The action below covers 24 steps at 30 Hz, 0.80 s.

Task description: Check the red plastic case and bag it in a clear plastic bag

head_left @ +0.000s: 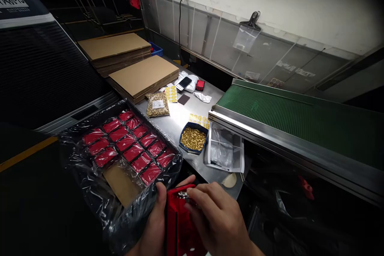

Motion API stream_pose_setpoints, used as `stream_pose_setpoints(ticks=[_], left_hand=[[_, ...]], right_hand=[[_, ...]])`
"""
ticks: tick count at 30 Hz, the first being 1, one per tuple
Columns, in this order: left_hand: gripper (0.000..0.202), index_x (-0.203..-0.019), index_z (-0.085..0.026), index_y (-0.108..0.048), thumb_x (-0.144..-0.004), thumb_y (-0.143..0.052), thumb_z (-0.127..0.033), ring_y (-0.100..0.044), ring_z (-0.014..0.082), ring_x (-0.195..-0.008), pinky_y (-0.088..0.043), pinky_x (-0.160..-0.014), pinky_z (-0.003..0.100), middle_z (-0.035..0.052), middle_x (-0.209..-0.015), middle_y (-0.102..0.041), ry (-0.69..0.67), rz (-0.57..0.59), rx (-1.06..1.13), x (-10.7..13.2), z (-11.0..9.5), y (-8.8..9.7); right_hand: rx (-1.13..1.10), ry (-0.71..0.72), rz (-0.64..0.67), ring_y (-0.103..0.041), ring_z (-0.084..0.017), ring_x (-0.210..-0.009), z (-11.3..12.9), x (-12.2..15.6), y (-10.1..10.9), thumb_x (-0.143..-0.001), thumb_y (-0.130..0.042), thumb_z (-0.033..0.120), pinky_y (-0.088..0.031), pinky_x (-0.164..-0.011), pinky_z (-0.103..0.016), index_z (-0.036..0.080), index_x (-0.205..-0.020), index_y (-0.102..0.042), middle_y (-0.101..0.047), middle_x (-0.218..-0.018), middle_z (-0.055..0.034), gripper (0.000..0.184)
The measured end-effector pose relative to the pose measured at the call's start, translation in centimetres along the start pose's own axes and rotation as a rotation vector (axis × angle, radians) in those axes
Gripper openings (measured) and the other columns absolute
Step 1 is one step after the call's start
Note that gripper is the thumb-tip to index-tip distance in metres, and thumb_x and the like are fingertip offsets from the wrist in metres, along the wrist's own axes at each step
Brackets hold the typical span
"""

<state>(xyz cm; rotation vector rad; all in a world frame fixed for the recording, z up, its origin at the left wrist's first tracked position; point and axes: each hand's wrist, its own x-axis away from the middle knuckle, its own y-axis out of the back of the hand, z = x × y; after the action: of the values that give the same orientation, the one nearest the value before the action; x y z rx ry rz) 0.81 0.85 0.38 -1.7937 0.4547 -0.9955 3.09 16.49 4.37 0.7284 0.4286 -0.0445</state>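
Observation:
My left hand (154, 224) is wrapped around a red case-like piece with a dark edge (183, 228) at the bottom middle. Over its upper end, my right hand (220, 220) pinches a small shiny metal part (183, 195), whose kind I cannot make out. The lower end of the red piece is cut off by the frame. Beside my left hand stands a black crate (177, 160) lined with clear plastic film; rows of similar red pieces (124, 143) lie in it. A brown cardboard sheet (121, 183) shows in its near part.
On the metal table stand a dark tray of small brass-coloured parts (193, 139), a bag of such parts (158, 105) and a white bin of clear bags (223, 148). Cardboard stacks (147, 74) are behind. A green conveyor belt (270, 106) runs along the right.

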Motion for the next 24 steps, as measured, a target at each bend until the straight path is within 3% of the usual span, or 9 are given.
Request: stream_pose_setpoints(ticks=[4,11,21,24], left_hand=[[0.055,-0.132,-0.013,-0.058,-0.1,-0.039,-0.053,-0.051,0.0339,-0.126,-0.029,-0.115,0.05,0.0186,-0.127,-0.06,-0.05,-0.063,-0.128,0.2,0.2,0.2],[0.066,-0.127,-0.009,-0.061,-0.102,-0.02,-0.054,-0.052,0.0316,-0.126,-0.03,-0.115,0.047,0.0183,-0.123,-0.062,0.018,0.013,0.059,0.1,0.3,0.0],[0.064,-0.127,-0.012,-0.062,-0.095,-0.041,-0.064,-0.059,0.0319,-0.114,-0.037,-0.108,0.046,0.0163,-0.115,-0.065,0.129,0.033,0.177,-0.2,0.4,-1.1],[0.062,-0.128,-0.016,-0.061,-0.093,-0.045,-0.065,-0.063,0.0299,-0.104,-0.042,-0.102,0.045,0.0148,-0.112,-0.066,0.175,0.081,0.214,-0.2,0.4,-1.1]], right_hand=[[0.011,0.075,-0.004,-0.058,-0.02,-0.075,0.3,-0.6,0.1,-0.089,-0.057,0.009,-0.049,-0.065,-0.035,0.014,-0.112,-0.061,-0.068,-0.091,-0.0095,0.024],[-0.017,0.071,-0.01,-0.056,-0.019,-0.073,0.3,-0.4,0.3,-0.088,-0.057,0.007,-0.048,-0.063,-0.034,0.013,-0.109,-0.062,-0.068,-0.09,-0.0099,0.023],[-0.014,0.081,-0.027,-0.055,-0.019,-0.069,0.4,-0.2,0.4,-0.088,-0.051,0.005,-0.047,-0.058,-0.032,0.014,-0.108,-0.062,-0.068,-0.086,-0.0096,0.024],[-0.042,-0.024,-0.1,-0.059,-0.018,-0.073,0.1,0.4,0.8,-0.089,-0.051,0.006,-0.051,-0.062,-0.031,0.017,-0.108,-0.061,-0.067,-0.088,-0.0078,0.024]])
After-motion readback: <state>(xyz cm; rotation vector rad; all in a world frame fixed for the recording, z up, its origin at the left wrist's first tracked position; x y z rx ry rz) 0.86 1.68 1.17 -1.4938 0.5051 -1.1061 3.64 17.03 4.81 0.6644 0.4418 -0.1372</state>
